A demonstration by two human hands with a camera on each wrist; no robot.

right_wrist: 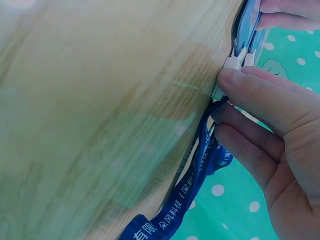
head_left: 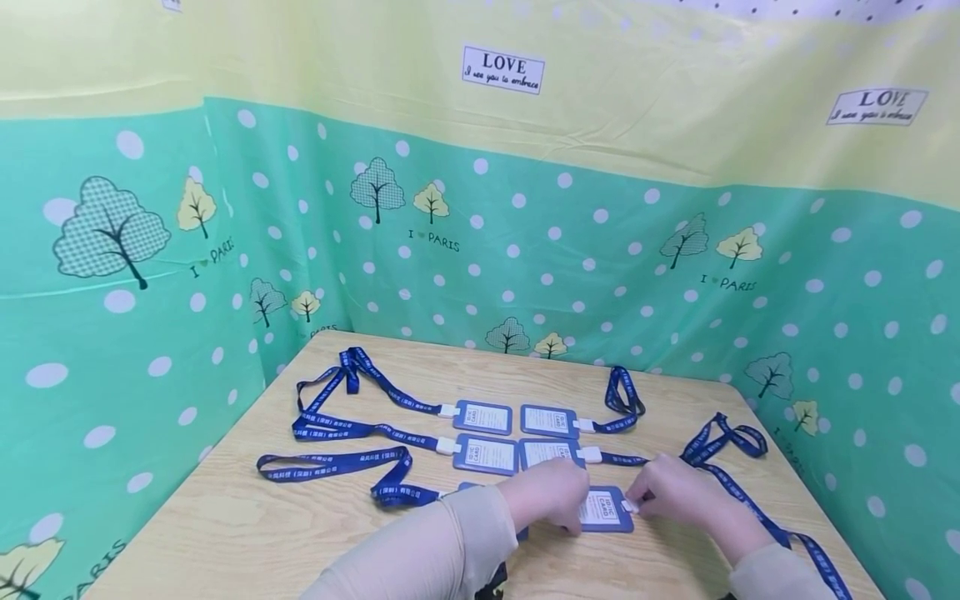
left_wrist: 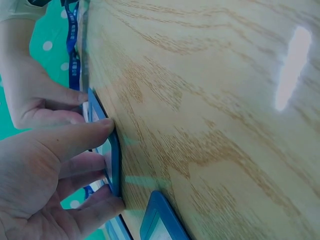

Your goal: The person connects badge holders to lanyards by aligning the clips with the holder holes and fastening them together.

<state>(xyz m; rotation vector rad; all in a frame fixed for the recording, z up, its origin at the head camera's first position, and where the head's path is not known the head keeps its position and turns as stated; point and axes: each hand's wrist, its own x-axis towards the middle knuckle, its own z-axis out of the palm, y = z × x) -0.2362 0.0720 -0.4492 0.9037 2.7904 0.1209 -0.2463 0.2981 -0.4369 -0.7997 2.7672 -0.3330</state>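
Note:
The blue ID card holder [head_left: 609, 525] lies at the front of the right-hand column on the table. My left hand [head_left: 551, 493] grips it from its left end; in the left wrist view the thumb is on the near edge of the holder [left_wrist: 116, 165] and the fingers are on its far side. At the other end, my right hand [head_left: 678, 493] pinches the white clip [right_wrist: 233, 63] that joins the holder to its blue lanyard [right_wrist: 187, 192]. That lanyard trails away below the right fingers. Part of the holder is hidden behind my left hand.
Behind lie two more card holders in the same column, the rear one [head_left: 550, 421] and a middle one [head_left: 536, 451]. A left column has holders [head_left: 485, 455] with lanyards [head_left: 337, 465] stretching left. Patterned cloth [head_left: 592, 242] hangs around the wooden table [head_left: 217, 517].

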